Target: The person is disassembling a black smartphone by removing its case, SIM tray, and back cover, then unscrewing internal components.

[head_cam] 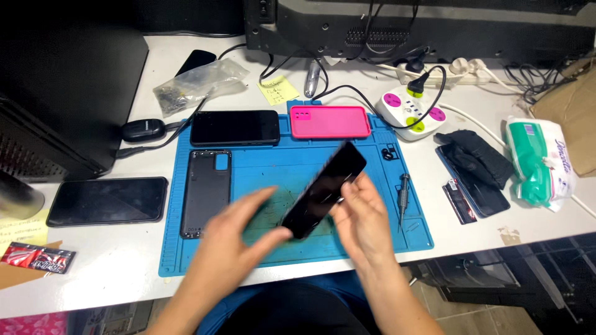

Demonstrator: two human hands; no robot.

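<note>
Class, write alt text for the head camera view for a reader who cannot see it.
Two bare hands, left hand and right hand, hold a black phone tilted above a blue work mat on a white table. On the mat lie a grey back cover, another dark phone, a pink case and a screwdriver.

yellow note [277,90] top centre | green-white wipes pack [537,162] right | red sachet [37,257] (crumpled) left edge

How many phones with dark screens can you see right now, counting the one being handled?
3: one held over the blue mat between both hands, one on the mat's top edge, one on the table at left. Others may be hidden.
</note>
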